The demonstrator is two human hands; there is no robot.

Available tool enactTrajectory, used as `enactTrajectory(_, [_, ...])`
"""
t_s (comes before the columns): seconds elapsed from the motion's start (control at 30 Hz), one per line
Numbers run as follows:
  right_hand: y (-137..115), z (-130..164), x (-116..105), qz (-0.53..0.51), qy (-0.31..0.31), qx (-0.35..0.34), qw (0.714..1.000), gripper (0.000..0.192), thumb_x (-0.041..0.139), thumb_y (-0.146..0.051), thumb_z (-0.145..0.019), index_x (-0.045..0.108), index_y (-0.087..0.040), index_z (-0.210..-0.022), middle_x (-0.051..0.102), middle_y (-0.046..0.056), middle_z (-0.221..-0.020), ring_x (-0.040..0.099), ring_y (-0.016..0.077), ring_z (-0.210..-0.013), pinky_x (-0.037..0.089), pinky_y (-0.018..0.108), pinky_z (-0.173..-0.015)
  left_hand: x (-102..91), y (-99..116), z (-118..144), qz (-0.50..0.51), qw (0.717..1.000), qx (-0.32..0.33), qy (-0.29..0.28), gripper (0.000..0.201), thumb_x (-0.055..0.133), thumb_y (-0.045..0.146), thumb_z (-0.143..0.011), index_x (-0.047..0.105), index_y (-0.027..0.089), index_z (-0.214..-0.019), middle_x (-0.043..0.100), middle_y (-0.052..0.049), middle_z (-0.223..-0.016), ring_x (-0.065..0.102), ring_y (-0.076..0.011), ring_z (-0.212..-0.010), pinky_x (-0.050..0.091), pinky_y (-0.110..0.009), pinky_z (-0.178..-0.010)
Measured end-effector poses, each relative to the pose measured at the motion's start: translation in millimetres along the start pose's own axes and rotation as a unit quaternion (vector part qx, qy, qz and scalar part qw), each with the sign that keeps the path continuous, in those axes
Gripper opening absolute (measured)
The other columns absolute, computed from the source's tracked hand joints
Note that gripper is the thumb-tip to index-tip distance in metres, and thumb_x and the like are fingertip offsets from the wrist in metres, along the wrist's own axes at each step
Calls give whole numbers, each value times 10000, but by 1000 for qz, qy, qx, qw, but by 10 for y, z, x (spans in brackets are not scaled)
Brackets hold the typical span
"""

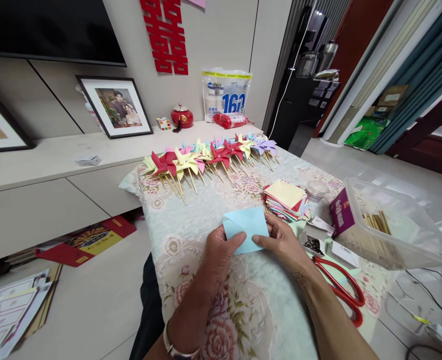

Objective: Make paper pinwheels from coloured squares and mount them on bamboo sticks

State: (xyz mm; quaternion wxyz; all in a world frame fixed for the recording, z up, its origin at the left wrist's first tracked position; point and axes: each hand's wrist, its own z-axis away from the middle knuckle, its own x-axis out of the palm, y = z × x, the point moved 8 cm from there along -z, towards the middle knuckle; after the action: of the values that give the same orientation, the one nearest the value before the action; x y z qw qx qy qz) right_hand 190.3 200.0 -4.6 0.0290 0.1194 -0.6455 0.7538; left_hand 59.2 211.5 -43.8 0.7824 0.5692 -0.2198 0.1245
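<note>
A light blue square of paper (246, 227) is held up just above the flowered tablecloth. My left hand (221, 250) grips its left side, thumb on the front and fingers behind. On the right side my right hand (279, 237) pinches it the same way, thumb near the lower middle. A slanting fold or cut line shows near the paper's upper left. Beyond my right hand lies a stack of coloured paper squares (286, 195), cream on top. Farther back, several paper pinwheels (216, 152) on sticks lie in a row, in red, yellow, pink, blue and purple.
To the right are red-handled scissors (356, 295), a small box of dark metal pieces (313, 244), a white box (343, 254) and a clear plastic bin (412, 215) with sticks. A cabinet (51, 165) behind carries framed photos, a red jar (182, 117) and a white bag (226, 95).
</note>
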Motion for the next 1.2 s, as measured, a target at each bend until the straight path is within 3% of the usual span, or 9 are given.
enactTrajectory(0.33, [21,17,32,27,-20,-16,999,645,707,-160,-698,557,-199,-1324,749,44,-1017,684,195,-811,525,321,-731,5,-21,41,-9,1000,-20,1,379,869,318,-590,749,108,-881,753,-64,-749,661,-203,-657,534,-329,-680])
enactTrajectory(0.47, [-42,0,-113,103,56,-100,988,594,749,-249,-740,577,-188,-1305,717,58,-992,665,203,-844,524,352,-766,-20,46,38,28,999,7,37,359,867,295,-599,741,113,-883,755,-55,-759,667,-193,-667,533,-322,-699])
enactTrajectory(0.57, [-190,79,-253,185,164,-198,949,513,742,-314,-789,605,-200,-1270,688,69,-1015,644,208,-882,517,373,-794,-50,122,34,86,993,27,73,389,885,265,-563,727,121,-888,761,-47,-781,675,-186,-686,537,-324,-737])
enactTrajectory(0.67, [-375,231,-217,284,225,-297,883,349,698,-276,-852,642,-228,-1193,673,57,-986,631,200,-859,510,370,-786,-90,175,37,121,986,36,108,415,898,255,-513,718,126,-864,762,-42,-775,678,-191,-691,535,-324,-736])
enactTrajectory(0.77, [-488,342,25,373,193,-379,825,145,661,-179,-878,672,-231,-1013,664,41,-898,611,197,-820,502,350,-736,-107,208,54,129,983,34,127,413,887,264,-510,721,129,-864,763,-44,-771,671,-189,-665,518,-306,-686])
enactTrajectory(0.87, [-479,373,269,413,123,-416,801,156,597,-102,-900,661,-222,-976,655,46,-860,605,208,-838,497,355,-735,-124,252,86,117,982,38,146,368,865,259,-516,723,136,-832,750,-29,-741,638,-166,-613,480,-271,-614])
enactTrajectory(1.03, [-386,365,496,500,73,-420,754,170,526,-98,-940,664,-183,-990,613,69,-830,541,219,-800,454,362,-698,-120,307,116,98,982,45,156,296,845,255,-518,703,144,-753,682,10,-643,563,-134,-566,427,-247,-554])
enactTrajectory(1.2, [-344,379,608,568,64,-416,707,190,505,-109,-949,688,-160,-935,573,69,-783,476,218,-761,384,354,-670,-103,260,87,114,983,53,135,295,846,259,-534,680,148,-752,659,20,-644,564,-135,-605,446,-250,-593])
